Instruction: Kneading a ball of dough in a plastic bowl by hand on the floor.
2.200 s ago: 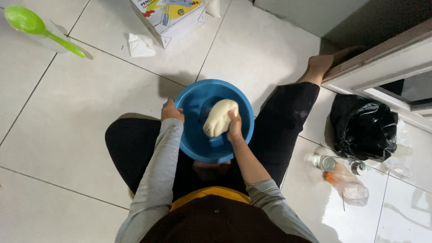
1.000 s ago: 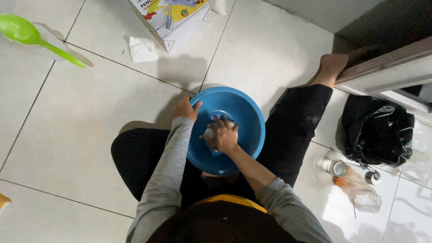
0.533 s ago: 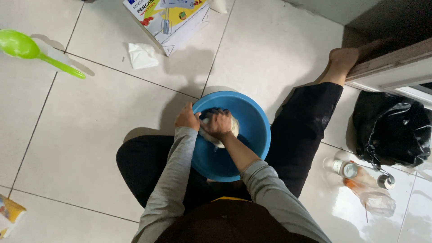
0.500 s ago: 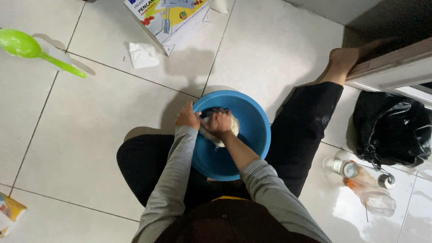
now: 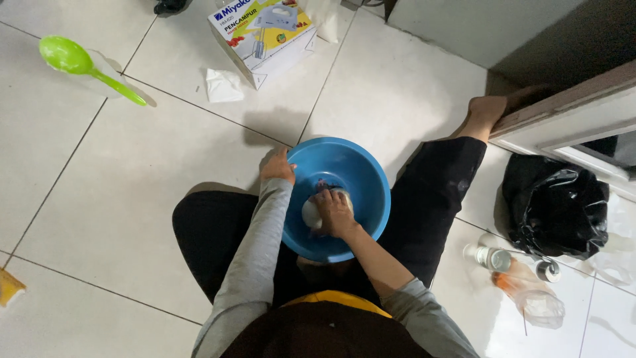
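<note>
White floor tiles (image 5: 132, 199) surround a seated person's blue bowl (image 5: 358, 166). Far left of the bowl lies a green ladle (image 5: 83, 66). Left hand (image 5: 277, 166) curls over the bowl's left rim. Inside the bowl, right hand (image 5: 334, 212) closes on pale dough (image 5: 310, 213). Right of the bowl sits a black bag (image 5: 553, 205).

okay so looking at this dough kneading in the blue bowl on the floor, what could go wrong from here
The blue bowl sits on smooth floor tile, steadied only by the left hand on its rim; a hard push by the right hand into the dough might slide or tip it. Dough could also spill over the rim.
</note>
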